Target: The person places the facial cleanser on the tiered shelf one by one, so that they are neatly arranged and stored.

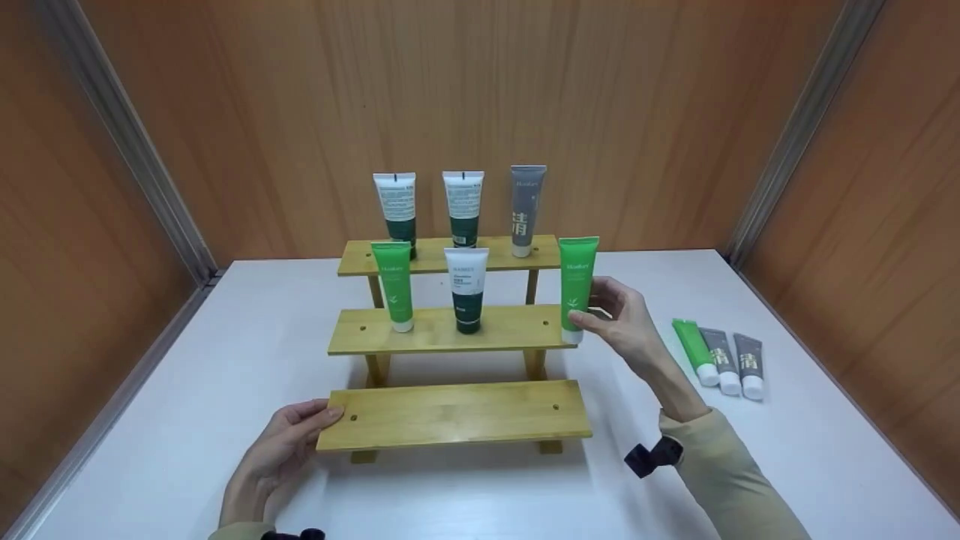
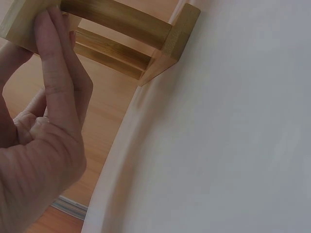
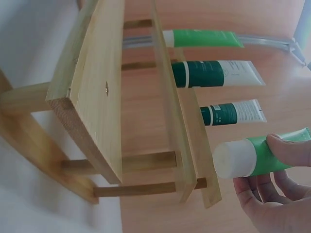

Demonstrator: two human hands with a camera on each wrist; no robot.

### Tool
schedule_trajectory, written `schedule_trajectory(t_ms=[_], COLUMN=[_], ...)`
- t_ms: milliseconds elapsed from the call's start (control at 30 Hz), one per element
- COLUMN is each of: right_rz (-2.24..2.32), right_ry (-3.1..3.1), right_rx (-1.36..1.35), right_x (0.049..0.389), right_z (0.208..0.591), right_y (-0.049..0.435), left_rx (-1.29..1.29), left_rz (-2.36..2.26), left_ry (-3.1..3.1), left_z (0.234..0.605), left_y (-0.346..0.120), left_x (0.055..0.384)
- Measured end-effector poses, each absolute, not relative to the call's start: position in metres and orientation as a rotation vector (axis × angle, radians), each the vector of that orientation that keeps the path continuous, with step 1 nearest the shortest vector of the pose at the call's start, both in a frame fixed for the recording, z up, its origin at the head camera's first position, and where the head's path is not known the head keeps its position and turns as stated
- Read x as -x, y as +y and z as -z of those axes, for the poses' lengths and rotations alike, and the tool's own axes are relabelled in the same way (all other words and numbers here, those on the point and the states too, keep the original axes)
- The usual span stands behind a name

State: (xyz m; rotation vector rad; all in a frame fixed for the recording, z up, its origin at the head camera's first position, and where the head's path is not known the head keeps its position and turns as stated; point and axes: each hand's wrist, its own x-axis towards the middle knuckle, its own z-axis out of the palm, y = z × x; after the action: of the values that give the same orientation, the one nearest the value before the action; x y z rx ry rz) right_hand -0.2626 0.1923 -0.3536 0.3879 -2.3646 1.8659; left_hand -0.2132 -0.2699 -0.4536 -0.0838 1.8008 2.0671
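Observation:
A three-step wooden display stand [image 1: 457, 416] stands on the white table. My left hand [image 1: 289, 435] pinches the left end of its lowest board, thumb on top; the left wrist view shows the fingers at the board's edge. My right hand [image 1: 626, 322] holds an upright green tube [image 1: 577, 277], white cap down, at the right end of the middle board. In the right wrist view the cap [image 3: 234, 159] appears apart from the boards. Another green tube [image 1: 394, 281] and a white-and-dark-green tube [image 1: 466, 289] stand on the middle board.
On the top board stand two white-and-dark-green tubes [image 1: 395, 199] [image 1: 463, 199] and a grey tube [image 1: 527, 202]. A green tube [image 1: 694, 349] and two grey tubes [image 1: 718, 358] [image 1: 750, 364] lie on the table at right. Wooden walls [image 1: 480, 90] enclose the table.

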Motion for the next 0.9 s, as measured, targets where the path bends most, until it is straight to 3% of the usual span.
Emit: schedule_trajectory(t_ms=[900], right_rz=[-1.885], right_ry=[-2.339], right_rx=[-0.476], right_x=[0.284], right_z=[0.360], right_y=[0.157], left_rx=[0.104], left_rz=[-2.062], left_ry=[1.810], left_z=[0.453], left_y=[-0.270], left_x=[0.213])
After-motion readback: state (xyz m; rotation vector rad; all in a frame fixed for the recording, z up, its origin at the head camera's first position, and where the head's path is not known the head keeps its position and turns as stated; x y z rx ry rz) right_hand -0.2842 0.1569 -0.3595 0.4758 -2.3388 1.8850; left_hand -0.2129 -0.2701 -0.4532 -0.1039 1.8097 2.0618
